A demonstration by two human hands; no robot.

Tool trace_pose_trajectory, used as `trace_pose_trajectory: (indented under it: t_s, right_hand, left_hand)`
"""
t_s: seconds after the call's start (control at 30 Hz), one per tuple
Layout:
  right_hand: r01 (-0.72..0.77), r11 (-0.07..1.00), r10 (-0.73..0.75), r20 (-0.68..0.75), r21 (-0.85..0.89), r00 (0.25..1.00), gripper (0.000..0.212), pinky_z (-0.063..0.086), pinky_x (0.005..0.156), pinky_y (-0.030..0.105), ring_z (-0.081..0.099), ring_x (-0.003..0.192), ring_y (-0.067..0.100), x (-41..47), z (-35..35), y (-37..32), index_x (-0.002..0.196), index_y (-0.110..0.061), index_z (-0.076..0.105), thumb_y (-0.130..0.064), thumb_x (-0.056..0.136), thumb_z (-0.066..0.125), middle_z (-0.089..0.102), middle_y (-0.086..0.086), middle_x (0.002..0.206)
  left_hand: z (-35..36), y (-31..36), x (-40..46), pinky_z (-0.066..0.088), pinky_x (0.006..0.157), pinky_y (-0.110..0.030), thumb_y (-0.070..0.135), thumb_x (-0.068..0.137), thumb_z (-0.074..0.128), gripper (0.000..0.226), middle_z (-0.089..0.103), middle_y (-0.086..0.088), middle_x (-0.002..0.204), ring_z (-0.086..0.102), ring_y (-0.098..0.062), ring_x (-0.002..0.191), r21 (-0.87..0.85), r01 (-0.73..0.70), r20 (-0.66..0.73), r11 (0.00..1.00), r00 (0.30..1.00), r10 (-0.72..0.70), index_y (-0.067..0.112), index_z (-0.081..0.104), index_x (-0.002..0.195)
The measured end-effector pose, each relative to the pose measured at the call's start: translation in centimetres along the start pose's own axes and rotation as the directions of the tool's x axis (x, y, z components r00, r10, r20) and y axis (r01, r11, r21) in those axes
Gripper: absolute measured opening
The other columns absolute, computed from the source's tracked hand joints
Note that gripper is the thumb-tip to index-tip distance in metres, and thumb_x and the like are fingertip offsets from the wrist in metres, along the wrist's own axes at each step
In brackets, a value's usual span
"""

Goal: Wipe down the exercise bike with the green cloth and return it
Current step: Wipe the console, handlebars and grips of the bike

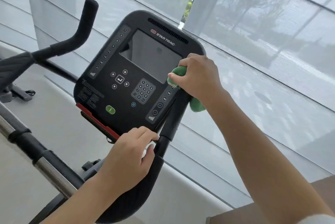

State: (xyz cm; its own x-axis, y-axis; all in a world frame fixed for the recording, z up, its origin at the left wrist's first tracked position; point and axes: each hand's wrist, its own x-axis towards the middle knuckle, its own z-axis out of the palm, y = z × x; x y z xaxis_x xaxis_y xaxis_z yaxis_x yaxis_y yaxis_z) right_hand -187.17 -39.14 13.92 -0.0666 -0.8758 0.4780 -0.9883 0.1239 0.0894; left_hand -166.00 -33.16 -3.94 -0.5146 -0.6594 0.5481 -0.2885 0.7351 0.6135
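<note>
Sheer window blinds [253, 45] fill the background, pale floor [54, 114] below. Exercise bike [163, 160] in front of me; its console [126, 78] is tilted in view, long axis running lower-left to upper-right, dark screen facing me. My right hand [197, 76] grips the green cloth [179, 74], bunched, pressed at the screen's lower-right corner; cloth tail hangs past console edge. My left hand [130, 158] curls round the right handlebar [161, 149], just below the console.
</note>
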Motion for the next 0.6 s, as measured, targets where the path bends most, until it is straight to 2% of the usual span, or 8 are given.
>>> trace_pose_trajectory:
  t_s: [0.07,0.17,0.23,0.37,0.4,0.47,0.53,0.6]
  right_hand:
    - [0.034,0.998,-0.035,0.026,0.046,0.999,0.038,0.042,0.059,0.029,0.058,0.071,0.014,0.7,-0.7,0.7,0.069,-0.022,0.069,-0.058,0.082,0.069,0.06,-0.005,0.076]
    - [-0.02,0.893,-0.024,0.091,0.45,0.996,0.027,0.049,0.06,0.028,0.058,0.062,0.008,0.7,-1.5,1.9,0.067,-0.022,0.072,-0.043,0.083,0.08,0.063,-0.008,0.069]
    - [-0.13,0.729,0.088,0.096,0.672,0.991,0.025,0.046,0.057,0.026,0.055,0.058,0.009,0.3,-1.6,2.1,0.07,-0.017,0.074,-0.034,0.086,0.083,0.063,-0.004,0.064]
    - [-0.201,0.564,0.401,-0.052,0.801,0.915,0.036,0.042,0.054,0.026,0.048,0.055,0.01,-0.8,0.0,0.1,0.068,-0.007,0.071,-0.035,0.088,0.081,0.054,-0.001,0.058]
    - [-0.213,0.57,0.47,-0.103,0.794,0.877,0.037,0.044,0.055,0.026,0.05,0.056,0.009,-1.0,0.7,-0.7,0.068,-0.009,0.069,-0.037,0.088,0.08,0.057,-0.002,0.061]
    - [-0.238,0.709,0.509,-0.248,0.664,0.825,0.03,0.047,0.06,0.026,0.059,0.068,0.008,-1.5,2.2,-1.9,0.071,-0.02,0.068,-0.043,0.087,0.077,0.065,-0.011,0.078]
    - [-0.244,0.868,0.412,-0.353,0.432,0.84,0.023,0.039,0.059,0.022,0.058,0.083,0.012,-1.9,3.2,-2.7,0.076,-0.026,0.067,-0.044,0.088,0.074,0.062,-0.014,0.097]
    - [-0.225,0.951,0.288,-0.348,0.21,0.892,0.02,0.034,0.057,0.023,0.051,0.091,0.018,-2.0,3.6,-2.4,0.081,-0.023,0.066,-0.039,0.09,0.073,0.058,-0.011,0.104]
  left_hand:
    - [0.3,-0.1,0.2,0.055,0.073,-0.032,0.023,0.097,0.051,0.021,0.062,0.017,0.103,0.058,-0.008,0.089,0.016,-0.025,0.008,1.0,1.0,0.025,0.024,0.066,0.111]
    - [0.4,-0.3,0.1,0.055,0.072,-0.029,0.02,0.097,0.053,0.019,0.063,0.016,0.101,0.058,-0.006,0.086,0.015,-0.028,0.001,0.999,1.0,0.028,0.023,0.068,0.108]
    - [0.3,-0.2,0.0,0.054,0.069,-0.027,0.017,0.096,0.056,0.017,0.063,0.016,0.098,0.056,-0.004,0.083,0.016,-0.03,-0.011,0.999,0.999,0.03,0.022,0.068,0.105]
    - [0.3,-0.3,-0.1,0.051,0.063,-0.025,0.016,0.095,0.056,0.015,0.062,0.016,0.093,0.052,-0.004,0.076,0.02,-0.016,-0.014,1.0,1.0,0.016,0.023,0.069,0.101]
    - [0.3,-0.3,-0.2,0.051,0.062,-0.025,0.017,0.095,0.056,0.015,0.062,0.016,0.092,0.053,-0.005,0.076,0.023,-0.009,-0.011,1.0,1.0,0.01,0.023,0.068,0.1]
    - [0.2,-0.4,-0.3,0.051,0.061,-0.025,0.017,0.095,0.054,0.015,0.063,0.016,0.092,0.056,-0.007,0.078,0.024,0.003,-0.01,1.0,1.0,-0.003,0.024,0.068,0.098]
    - [0.1,-0.3,-0.4,0.049,0.061,-0.022,0.015,0.094,0.055,0.015,0.063,0.015,0.091,0.058,-0.008,0.078,0.016,0.005,-0.015,1.0,1.0,-0.005,0.023,0.068,0.097]
    - [0.1,-0.3,-0.5,0.049,0.061,-0.022,0.014,0.094,0.056,0.015,0.063,0.014,0.089,0.057,-0.008,0.077,0.006,0.006,-0.014,1.0,1.0,-0.006,0.022,0.069,0.096]
